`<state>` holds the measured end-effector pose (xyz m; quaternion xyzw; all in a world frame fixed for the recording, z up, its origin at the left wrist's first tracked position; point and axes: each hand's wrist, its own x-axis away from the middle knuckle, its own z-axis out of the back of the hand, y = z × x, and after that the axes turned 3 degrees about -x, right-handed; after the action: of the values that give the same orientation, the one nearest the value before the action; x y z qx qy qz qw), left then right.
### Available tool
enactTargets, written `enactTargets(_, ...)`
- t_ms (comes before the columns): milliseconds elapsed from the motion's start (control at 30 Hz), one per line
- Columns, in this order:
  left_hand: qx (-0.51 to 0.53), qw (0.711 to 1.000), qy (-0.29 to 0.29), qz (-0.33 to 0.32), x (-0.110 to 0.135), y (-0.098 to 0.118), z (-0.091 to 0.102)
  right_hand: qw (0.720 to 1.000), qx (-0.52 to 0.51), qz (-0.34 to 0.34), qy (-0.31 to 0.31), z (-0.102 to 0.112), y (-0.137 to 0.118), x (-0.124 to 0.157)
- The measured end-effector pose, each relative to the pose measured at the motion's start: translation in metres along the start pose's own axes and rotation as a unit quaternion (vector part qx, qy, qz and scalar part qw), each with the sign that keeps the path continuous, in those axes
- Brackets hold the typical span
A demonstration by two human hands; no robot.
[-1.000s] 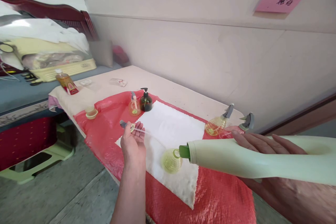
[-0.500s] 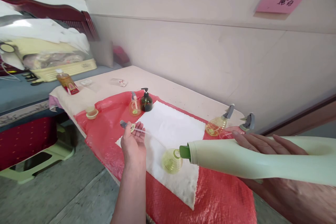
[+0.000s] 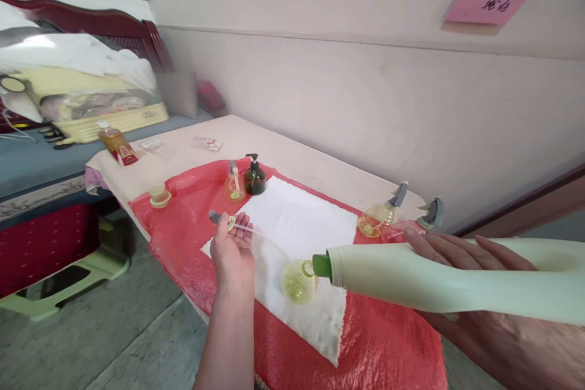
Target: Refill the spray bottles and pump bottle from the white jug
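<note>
nothing moved; r hand (image 3: 461, 250) grips jug (image 3: 411, 277) over flask (image 3: 299, 281)

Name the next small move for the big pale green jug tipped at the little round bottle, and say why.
Probably keep the big pale green plastic jug tipped and steady: the right hand holds its green spout right at the mouth of the small round clear bottle, which stands capless while the left hand holds its grey sprayer pump aside.
</note>
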<state>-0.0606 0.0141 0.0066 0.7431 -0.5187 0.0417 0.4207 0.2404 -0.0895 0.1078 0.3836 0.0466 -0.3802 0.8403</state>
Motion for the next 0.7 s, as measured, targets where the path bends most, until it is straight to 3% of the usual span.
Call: enactTargets(700, 0.007, 1.000, 0.005, 0.012, 0.0003, 0.0013, -0.0009, 1.000, 0.017, 0.014, 0.001, 0.0001, -0.0010, 0.0001)
